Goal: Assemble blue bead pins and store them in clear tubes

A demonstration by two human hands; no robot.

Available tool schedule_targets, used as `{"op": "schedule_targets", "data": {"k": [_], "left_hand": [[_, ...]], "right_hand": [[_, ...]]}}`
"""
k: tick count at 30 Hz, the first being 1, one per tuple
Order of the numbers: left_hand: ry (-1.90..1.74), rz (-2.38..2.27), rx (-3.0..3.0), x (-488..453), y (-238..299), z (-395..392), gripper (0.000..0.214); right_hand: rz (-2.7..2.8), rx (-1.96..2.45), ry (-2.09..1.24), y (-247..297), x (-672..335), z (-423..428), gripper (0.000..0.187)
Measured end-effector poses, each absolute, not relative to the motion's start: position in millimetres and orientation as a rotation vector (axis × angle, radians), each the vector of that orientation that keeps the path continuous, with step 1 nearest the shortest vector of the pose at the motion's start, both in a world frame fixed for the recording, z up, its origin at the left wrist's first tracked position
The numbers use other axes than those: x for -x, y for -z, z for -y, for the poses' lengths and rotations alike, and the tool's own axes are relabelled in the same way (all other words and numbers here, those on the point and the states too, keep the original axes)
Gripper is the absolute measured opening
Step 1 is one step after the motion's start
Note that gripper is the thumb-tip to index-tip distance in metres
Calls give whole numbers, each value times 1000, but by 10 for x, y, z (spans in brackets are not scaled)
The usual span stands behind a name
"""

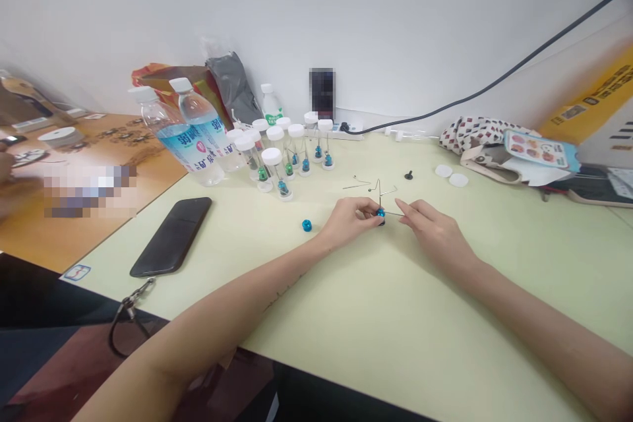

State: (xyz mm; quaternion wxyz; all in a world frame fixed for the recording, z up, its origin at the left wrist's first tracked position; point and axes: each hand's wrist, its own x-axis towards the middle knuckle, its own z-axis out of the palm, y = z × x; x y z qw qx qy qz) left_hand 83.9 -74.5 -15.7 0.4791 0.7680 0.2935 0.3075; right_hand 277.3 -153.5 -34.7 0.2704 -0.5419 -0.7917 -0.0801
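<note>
My left hand [353, 219] pinches a small shiny blue metal piece [380, 213] low over the table, with a thin bent wire [380, 192] standing up from it. From the right, my right hand [430, 224] grips a thin metal rod [394, 213] that points at the side of the blue piece. Whether the rod's tip touches or enters it is too small to tell. A second blue metal piece [307, 225] lies left of my left wrist. Just beyond my hands are a loose bent wire [361, 182] and a small black part [408, 175].
Several clear capped tubes [283, 186] with blue or green pieces stand at the back left, beside tall water bottles [202, 145]. A black phone [172, 236] lies at left. White discs [458, 180] and a patterned pouch [477, 142] are at right. A dark cable [445, 107] crosses the wall.
</note>
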Motion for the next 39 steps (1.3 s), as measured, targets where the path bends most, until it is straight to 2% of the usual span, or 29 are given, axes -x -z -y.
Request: {"op": "schedule_targets", "data": {"k": [4, 14, 25, 29, 39], "left_hand": [[-749, -716, -1881, -838, 149, 749, 23], [-698, -679, -1971, -843, 125, 784, 22], [-673, -699, -2144, -833, 99, 793, 19], [-662, -708, -2234, -823, 101, 780, 19], [-732, -661, -2265, -809, 87, 760, 22]], "right_hand": [[2212, 1496, 286, 300, -2739, 1565, 40], [2090, 1589, 225, 300, -2713, 1558, 18], [2141, 1552, 66, 268, -2716, 1544, 22], [2079, 1614, -157, 191, -2676, 1562, 21], [1719, 1450, -1032, 56, -2666, 1537, 30]]}}
